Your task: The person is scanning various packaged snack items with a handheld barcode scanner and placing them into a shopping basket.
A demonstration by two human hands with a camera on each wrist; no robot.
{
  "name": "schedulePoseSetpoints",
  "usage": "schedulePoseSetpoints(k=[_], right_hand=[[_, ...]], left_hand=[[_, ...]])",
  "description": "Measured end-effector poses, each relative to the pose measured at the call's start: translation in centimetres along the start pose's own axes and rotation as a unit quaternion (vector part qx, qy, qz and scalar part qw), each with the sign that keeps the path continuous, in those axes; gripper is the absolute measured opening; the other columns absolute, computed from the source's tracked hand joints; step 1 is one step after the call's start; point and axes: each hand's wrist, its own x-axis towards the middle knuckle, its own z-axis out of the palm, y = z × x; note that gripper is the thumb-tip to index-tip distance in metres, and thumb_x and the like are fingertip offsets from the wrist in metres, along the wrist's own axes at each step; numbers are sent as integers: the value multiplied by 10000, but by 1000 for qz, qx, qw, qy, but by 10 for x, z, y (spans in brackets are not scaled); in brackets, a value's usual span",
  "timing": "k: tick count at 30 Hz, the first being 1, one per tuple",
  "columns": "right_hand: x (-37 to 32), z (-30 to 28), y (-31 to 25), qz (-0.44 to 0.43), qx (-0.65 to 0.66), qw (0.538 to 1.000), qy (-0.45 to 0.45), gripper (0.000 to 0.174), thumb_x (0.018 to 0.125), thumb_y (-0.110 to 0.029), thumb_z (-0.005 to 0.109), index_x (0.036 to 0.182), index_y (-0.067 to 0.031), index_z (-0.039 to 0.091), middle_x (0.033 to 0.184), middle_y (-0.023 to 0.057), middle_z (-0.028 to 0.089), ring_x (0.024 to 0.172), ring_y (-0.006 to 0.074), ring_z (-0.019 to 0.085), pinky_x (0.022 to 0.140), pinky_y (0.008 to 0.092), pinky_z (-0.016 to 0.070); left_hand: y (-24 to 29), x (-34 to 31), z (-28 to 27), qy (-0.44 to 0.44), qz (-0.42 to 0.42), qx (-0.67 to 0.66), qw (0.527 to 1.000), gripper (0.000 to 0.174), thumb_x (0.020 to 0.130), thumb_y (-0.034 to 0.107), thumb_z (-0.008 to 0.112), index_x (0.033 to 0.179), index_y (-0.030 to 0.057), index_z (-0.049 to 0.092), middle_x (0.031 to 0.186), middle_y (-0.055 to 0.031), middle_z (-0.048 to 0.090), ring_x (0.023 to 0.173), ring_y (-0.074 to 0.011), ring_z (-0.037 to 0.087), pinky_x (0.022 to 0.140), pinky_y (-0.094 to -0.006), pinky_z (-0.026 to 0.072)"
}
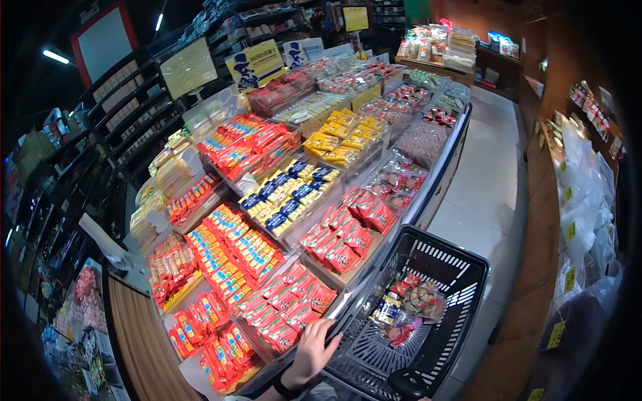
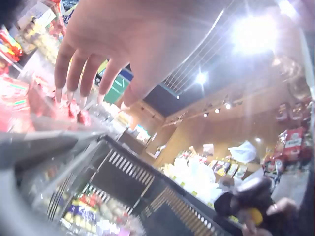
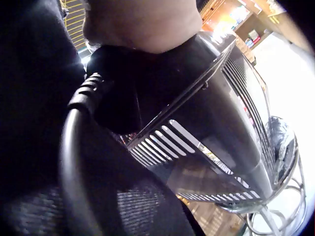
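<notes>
My left hand hovers with fingers spread at the near edge of a bin of red packets. Nothing is held in it. In the left wrist view its straight fingers point down toward the red packets. Beside it stands a black plastic shopping basket with slotted walls. Several snack packs lie in the basket, including a blue-and-cream packet and a clear bag of round pieces. My right hand grips the black handle at the basket's near side, mostly out of the head view.
The slanted display holds bins of red-and-yellow sticks, blue-and-cream packets and yellow packets. A tiled aisle runs along its right side. Bagged goods hang along the wooden wall at right.
</notes>
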Motion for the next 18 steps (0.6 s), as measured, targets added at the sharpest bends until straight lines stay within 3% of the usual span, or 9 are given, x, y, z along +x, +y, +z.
schedulePoseSetpoints(k=[1,4,7,9,12,14,18], right_hand=[[1,-1,-4,-2,3,1000,-8,268,752,-117,662,971,18,587,849,170,623,757,258,609,699,336,467],[4,1,-22,52,39,998,-13,235,756,-108,655,943,22,596,815,165,628,731,264,613,682,337,468],[3,10,-25,-5,-5,1000,27,221,762,-117,653,924,24,602,783,155,630,696,261,612,663,336,468],[1,17,-24,41,32,998,27,226,771,-143,650,886,43,594,732,144,618,644,232,589,622,328,462],[-6,24,-16,45,-16,998,28,219,769,-151,657,822,48,584,660,130,594,583,210,559,565,330,443],[-11,29,-2,76,-26,996,36,228,773,-154,652,841,53,585,678,116,605,588,188,553,566,323,443],[-10,39,-33,139,49,986,74,191,794,-132,631,877,34,588,665,39,569,546,112,497,513,258,411]], left_hand=[[1,-18,8,41,-4,20,999,444,818,259,589,1160,4,465,1107,-162,502,1075,-324,449,913,-404,372],[-3,-55,39,53,-60,87,993,504,791,238,593,1206,0,435,1103,-167,501,1052,-314,458,919,-416,349],[-13,-60,47,109,-74,36,991,523,751,187,576,1232,38,432,1096,-137,511,1019,-292,479,860,-394,400],[-21,-58,45,113,-68,13,991,524,747,192,577,1231,48,432,1095,-141,514,1001,-297,492,840,-381,420],[-26,-61,35,75,-74,2,994,530,753,206,573,1227,25,423,1102,-156,511,1003,-307,494,830,-388,431],[-31,-62,31,75,-58,4,995,536,758,218,568,1229,13,416,1105,-162,509,1009,-309,492,833,-392,432],[-39,-69,27,59,-28,1,998,567,781,253,549,1247,-22,380,1123,-183,496,1017,-323,488,834,-405,435]])
